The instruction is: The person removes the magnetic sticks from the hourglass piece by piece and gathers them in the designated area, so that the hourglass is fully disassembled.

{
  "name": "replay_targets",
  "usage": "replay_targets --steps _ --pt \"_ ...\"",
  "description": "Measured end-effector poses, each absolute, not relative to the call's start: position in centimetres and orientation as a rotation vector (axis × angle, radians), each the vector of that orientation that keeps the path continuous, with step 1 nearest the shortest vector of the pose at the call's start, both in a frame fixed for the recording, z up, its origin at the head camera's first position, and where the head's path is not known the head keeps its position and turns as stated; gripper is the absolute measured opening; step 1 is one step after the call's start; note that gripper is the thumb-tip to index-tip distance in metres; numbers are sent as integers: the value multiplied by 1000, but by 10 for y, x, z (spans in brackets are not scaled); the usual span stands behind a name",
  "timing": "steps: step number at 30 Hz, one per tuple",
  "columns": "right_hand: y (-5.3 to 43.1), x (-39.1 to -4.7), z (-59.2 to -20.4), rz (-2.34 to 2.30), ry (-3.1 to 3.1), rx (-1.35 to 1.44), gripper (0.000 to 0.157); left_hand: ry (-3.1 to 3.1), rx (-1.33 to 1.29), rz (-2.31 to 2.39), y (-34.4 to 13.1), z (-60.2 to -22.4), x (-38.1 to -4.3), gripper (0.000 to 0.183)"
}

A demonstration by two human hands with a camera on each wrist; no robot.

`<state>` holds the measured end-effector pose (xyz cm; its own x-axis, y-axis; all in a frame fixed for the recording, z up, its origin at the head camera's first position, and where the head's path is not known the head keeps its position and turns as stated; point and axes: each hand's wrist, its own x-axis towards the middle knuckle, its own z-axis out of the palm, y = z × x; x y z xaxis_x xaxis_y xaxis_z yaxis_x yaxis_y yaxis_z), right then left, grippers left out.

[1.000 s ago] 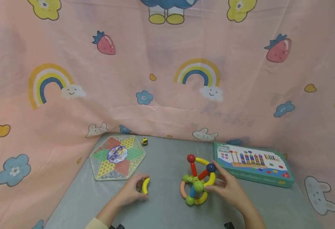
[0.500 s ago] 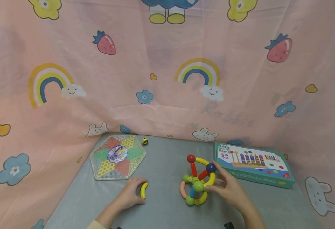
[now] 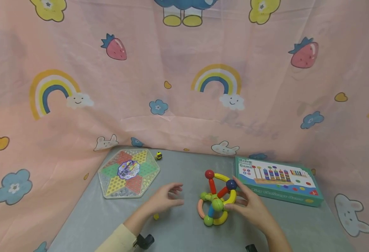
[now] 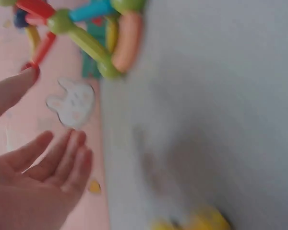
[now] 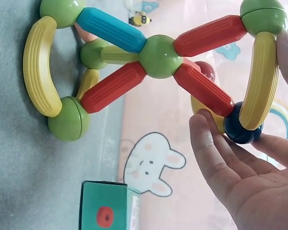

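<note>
A toy structure of magnetic rods and balls (image 3: 217, 204) stands on the grey table, with red, blue, yellow, green and pink rods. My right hand (image 3: 250, 204) grips its right side, fingers by the dark blue ball (image 5: 240, 123) and thumb at a green ball (image 5: 264, 17). To the structure's left, my left hand (image 3: 165, 198) hovers with spread fingers and holds nothing. A yellow curved rod (image 3: 156, 216) lies on the table below the left wrist, mostly covered by it; in the left wrist view a blurred yellow piece (image 4: 211, 220) shows at the bottom edge.
A hexagonal Chinese checkers board (image 3: 129, 174) lies at the back left, with a small yellow-and-black figure (image 3: 159, 155) beside it. The green Ring Challenge Game box (image 3: 279, 180) sits at the back right. A pink printed cloth (image 3: 184, 129) hangs behind the table.
My left hand first moves left and lowers the yellow curved rod to the table, then lets go and shifts right toward the structure. The right hand stays on the structure.
</note>
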<state>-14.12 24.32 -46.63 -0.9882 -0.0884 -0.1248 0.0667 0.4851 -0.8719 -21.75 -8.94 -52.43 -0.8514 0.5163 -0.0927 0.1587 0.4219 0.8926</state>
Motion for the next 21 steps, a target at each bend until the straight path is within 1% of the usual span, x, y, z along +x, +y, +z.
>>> replay_targets --steps 2,5,8,12,16,21 --pt "243 -142 -466 -1524 2575 -10 99 2188 576 1549 -73 -518 -223 60" --pt "242 -142 -467 -1521 2578 -7 98 2069 558 1669 -50 -509 -231 61" --pt "242 -142 -467 -1516 2585 -3 98 2027 531 1708 -30 -502 -239 65" --pt "243 -142 -468 -1527 2591 -8 96 2007 532 1721 -8 -498 -248 65" --pt "244 -142 -468 -1529 2596 -7 96 1972 558 1735 5 -495 -251 62" --pt "243 -142 -466 -1500 2602 -9 97 2016 585 1733 8 -489 -249 54"
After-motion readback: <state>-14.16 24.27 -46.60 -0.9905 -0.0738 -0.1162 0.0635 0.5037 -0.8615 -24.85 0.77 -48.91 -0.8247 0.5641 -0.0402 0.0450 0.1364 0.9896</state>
